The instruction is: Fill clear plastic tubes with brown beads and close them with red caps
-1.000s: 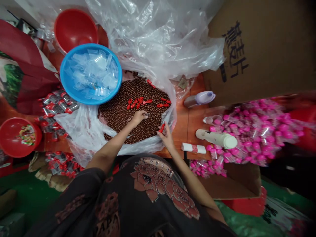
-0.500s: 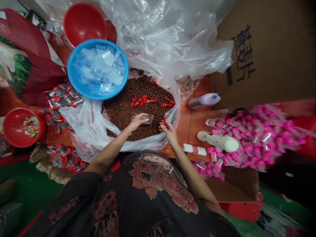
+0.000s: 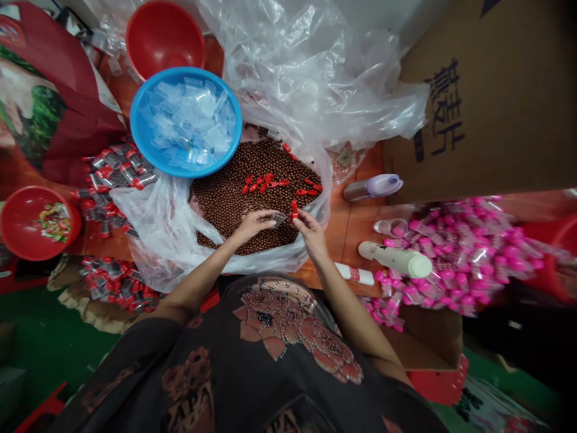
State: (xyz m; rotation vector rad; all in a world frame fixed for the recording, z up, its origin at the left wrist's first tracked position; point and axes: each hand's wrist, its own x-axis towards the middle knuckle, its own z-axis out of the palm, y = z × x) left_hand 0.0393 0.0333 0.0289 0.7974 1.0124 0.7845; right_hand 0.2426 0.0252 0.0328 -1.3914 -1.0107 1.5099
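Observation:
In the head view my left hand (image 3: 253,225) pinches a small clear plastic container (image 3: 278,219) just above the brown balls. What is inside the container is hard to make out. My right hand (image 3: 312,231), a short way to the right, grips a red plastic cap (image 3: 294,210) with a spoon-like handle, held upright. Below both hands spreads a heap of small round brown balls (image 3: 234,198) in an opened clear plastic bag (image 3: 270,260). Several more red caps (image 3: 265,182) lie on the balls, beyond my hands.
A blue basin (image 3: 135,135) of clear containers stands left of the balls, a red bowl (image 3: 164,39) behind it. Filled red-capped containers (image 3: 108,171) pile up at left. To the right are a tumbler (image 3: 372,187), a pale bottle (image 3: 396,258), pink-capped containers (image 3: 469,258) and a carton (image 3: 491,108).
My left hand has lifted the clear container from the balls and moved right. My right hand has brought the red cap up closer to it. The view has shifted slightly.

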